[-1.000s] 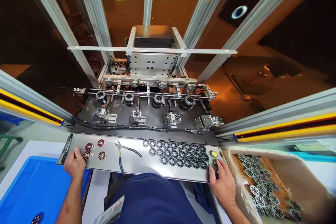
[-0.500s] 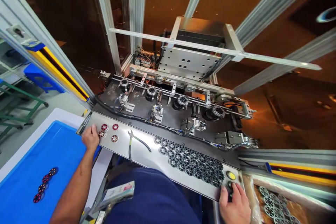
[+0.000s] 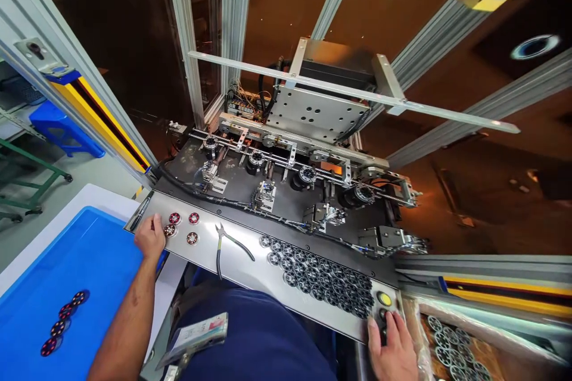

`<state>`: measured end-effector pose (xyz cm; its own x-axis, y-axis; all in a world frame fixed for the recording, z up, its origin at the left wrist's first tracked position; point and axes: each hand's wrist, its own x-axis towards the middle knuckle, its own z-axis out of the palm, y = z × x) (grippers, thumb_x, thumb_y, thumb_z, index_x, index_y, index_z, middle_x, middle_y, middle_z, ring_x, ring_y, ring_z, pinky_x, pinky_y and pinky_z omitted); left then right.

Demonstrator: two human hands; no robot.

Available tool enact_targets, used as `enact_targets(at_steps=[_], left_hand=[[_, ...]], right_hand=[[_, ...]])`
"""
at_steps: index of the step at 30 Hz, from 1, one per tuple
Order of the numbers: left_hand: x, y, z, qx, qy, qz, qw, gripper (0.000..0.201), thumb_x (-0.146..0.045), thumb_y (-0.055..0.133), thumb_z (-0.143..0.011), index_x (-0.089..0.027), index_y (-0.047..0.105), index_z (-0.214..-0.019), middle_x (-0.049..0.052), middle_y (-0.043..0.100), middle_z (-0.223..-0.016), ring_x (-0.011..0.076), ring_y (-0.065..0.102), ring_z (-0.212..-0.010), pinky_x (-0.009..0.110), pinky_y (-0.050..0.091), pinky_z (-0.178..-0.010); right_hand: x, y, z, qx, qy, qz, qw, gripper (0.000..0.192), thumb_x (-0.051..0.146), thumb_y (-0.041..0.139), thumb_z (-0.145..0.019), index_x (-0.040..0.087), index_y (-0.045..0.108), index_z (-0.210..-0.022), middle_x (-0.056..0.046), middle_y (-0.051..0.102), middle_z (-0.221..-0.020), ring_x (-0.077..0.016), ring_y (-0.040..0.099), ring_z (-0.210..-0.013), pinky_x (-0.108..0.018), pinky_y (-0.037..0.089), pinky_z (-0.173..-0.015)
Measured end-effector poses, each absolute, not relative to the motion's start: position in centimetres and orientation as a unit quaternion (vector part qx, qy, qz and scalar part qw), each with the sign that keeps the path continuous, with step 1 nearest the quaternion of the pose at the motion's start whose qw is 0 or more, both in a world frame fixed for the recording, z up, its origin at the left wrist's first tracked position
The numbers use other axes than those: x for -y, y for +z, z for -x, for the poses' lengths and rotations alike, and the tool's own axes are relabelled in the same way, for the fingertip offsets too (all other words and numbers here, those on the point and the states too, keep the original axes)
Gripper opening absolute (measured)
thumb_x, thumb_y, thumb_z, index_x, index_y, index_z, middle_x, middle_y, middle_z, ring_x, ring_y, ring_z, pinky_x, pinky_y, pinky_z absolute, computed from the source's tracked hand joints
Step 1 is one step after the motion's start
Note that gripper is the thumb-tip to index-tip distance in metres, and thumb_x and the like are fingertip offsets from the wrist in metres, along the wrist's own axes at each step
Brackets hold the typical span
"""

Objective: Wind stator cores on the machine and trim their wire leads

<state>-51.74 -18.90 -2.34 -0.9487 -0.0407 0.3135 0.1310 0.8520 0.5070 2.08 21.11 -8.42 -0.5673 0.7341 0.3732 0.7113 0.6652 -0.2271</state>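
My left hand rests at the left end of the metal shelf, its fingers curled downward; anything under them is hidden. Beside it lie several small round parts with red and dark segments. A pair of cutting pliers with dark handles lies farther right. Several rows of dark spoked rings cover the shelf's right half. At the right end, my right hand is over dark push buttons, thumb and fingers apart, fingertips on or close to them. A yellow button shows just above.
Behind the shelf stands a machine with several black round fixtures under a rail. A blue tray at left holds several segmented parts. More rings lie in a lined box at right. Metal posts and yellow-and-black strips flank the opening.
The view has shifted slightly, so the shelf and machine sit a little farther left. Both hands keep their places at the two ends of the shelf.
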Motion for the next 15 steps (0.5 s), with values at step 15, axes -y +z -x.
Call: enact_targets(at_steps=[15], left_hand=[[19.2, -2.3, 51.8, 0.950, -0.248, 0.049, 0.181, 0.024, -0.037, 0.059, -0.096, -0.015, 0.065, -0.102, 0.005, 0.068, -0.098, 0.0171, 0.066, -0.086, 0.038, 0.056, -0.080]], right_hand=[[-21.8, -9.5, -3.7, 0.924, -0.038, 0.308, 0.224, 0.070, 0.063, 0.028, -0.096, 0.007, 0.056, -0.127, -0.024, 0.066, -0.116, -0.0438, 0.061, -0.115, -0.061, 0.051, -0.098]])
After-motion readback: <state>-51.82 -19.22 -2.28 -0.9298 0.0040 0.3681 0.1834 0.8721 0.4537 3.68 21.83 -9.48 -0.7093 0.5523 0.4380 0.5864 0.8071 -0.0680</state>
